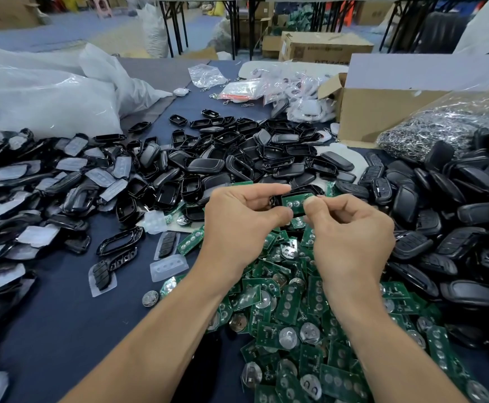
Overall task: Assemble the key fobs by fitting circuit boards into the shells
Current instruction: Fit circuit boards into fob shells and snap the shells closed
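At frame centre, the left hand (pixel 239 216) grips a black shell (pixel 307 189) while the right hand (pixel 351 228) pinches a green circuit board (pixel 293 203) into it. Loose boards (pixel 295 315) fill the lower right and empty shells (pixel 237 158) lie above: much assembly remains.

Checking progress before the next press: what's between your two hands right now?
Head view: a green board lying against a black shell. The left hand grips the shell; the right hand pinches the board.
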`<state>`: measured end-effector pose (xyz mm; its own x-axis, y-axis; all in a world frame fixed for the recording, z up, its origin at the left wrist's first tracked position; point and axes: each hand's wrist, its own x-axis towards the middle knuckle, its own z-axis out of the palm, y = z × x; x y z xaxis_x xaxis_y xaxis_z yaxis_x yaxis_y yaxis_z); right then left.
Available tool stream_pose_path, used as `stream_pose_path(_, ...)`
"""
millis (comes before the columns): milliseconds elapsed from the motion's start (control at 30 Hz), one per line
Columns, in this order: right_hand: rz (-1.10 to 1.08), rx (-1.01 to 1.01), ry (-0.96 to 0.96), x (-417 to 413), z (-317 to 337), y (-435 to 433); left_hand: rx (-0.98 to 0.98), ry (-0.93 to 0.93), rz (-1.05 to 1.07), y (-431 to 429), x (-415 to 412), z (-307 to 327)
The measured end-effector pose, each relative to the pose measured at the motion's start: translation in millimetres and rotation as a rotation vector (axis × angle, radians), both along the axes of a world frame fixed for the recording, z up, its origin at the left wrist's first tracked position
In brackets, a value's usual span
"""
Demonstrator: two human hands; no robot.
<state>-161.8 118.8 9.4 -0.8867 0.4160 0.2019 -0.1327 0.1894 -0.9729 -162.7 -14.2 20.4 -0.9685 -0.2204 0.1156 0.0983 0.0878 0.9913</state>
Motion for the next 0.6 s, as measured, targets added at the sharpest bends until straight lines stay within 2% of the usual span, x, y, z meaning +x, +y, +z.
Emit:
stream_pose_path(200, 0.060, -0.071, 0.025, 1.4, 2.1, -1.7, 0.069, -0.010, 0.011, 3.3, 1.3, 4.9)
stream_pose_path(433, 0.049, 0.103, 0.102, 7.0, 8.4, -3.0, 0.162, -0.068, 0.042, 5.7, 0.0, 6.4)
stream_pose_path(600, 0.064, 0.103, 0.069, 5.1, 7.6, -0.4, 0.154, -0.059, 0.027, 3.8, -0.5, 4.4)
